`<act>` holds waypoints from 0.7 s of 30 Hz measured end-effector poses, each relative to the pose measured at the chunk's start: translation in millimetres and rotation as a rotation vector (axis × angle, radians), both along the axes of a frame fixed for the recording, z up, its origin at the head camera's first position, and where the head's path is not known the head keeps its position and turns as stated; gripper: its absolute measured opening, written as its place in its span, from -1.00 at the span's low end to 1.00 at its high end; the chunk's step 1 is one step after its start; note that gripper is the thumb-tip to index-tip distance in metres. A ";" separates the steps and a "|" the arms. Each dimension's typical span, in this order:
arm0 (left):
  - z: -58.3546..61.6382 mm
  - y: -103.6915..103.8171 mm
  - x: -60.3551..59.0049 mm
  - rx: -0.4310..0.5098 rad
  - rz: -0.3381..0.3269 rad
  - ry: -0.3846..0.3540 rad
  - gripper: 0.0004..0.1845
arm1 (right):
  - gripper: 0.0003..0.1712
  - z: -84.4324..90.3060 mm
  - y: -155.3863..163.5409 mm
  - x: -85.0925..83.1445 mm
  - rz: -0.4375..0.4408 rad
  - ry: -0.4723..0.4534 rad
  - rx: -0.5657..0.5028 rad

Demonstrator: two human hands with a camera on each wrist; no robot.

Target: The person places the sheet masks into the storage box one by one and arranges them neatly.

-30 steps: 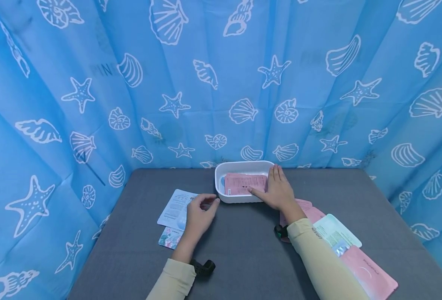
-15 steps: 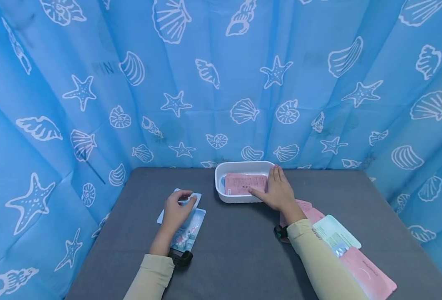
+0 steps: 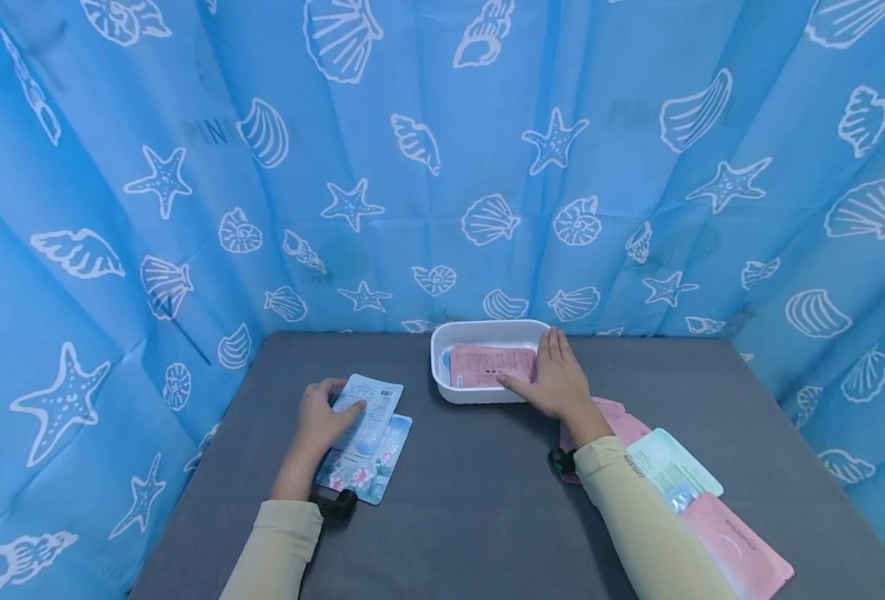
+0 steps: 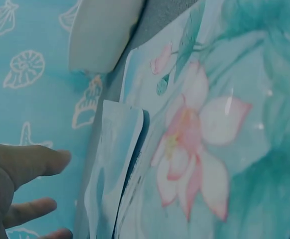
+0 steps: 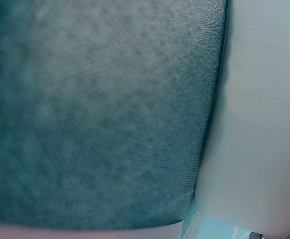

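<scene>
On the left of the table, a pale blue sachet [image 3: 370, 410] with printed text and a barcode lies partly over a flower-printed sachet [image 3: 371, 468]. My left hand [image 3: 321, 419] is at the upper sachet's left edge, thumb over its face. In the left wrist view its fingers [image 4: 33, 162] are spread, with a gap between them and the sachets. My right hand [image 3: 560, 379] rests with straight fingers along the right end of a white plastic bin [image 3: 480, 397]. Pink sachets [image 3: 492, 365] lie inside the bin. The right wrist view shows the bin's wall [image 5: 259, 99] but not the hand.
Beside and partly under my right forearm lie pink sachets [image 3: 617, 422], a pale green sachet [image 3: 678, 461] and another pink one [image 3: 738, 542]. A grey cloth [image 3: 472, 517] covers the table. A blue shell-print curtain [image 3: 442, 183] hangs behind it.
My left hand has moved left from near the bin, over the sachets, to the upper one's left edge, and its fingers have spread. The flower-printed sachet is more exposed. My right hand stays put.
</scene>
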State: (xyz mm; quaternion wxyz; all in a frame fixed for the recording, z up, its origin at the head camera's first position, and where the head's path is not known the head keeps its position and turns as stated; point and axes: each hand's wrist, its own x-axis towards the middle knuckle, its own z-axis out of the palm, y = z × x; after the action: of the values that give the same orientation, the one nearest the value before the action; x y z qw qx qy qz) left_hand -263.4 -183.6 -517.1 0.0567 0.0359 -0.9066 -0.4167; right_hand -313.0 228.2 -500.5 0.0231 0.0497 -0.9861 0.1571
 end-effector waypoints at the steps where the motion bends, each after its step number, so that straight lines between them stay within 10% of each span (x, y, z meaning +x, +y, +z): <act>1: 0.2 -0.2 0.4 -0.010 0.002 -0.011 -0.30 | 0.51 -0.2 -0.1 0.1 0.002 0.000 -0.003; 21: -1.3 2.2 -5.9 -0.045 0.009 -0.112 -0.21 | 0.54 -1.8 2.8 -0.5 0.010 0.007 0.015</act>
State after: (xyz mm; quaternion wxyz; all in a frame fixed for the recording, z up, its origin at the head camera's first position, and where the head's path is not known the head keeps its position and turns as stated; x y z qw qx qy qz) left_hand -269.3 -181.4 -518.4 0.0084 0.0622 -0.9173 -0.3932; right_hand -313.5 231.1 -502.2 0.0256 0.0554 -0.9868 0.1498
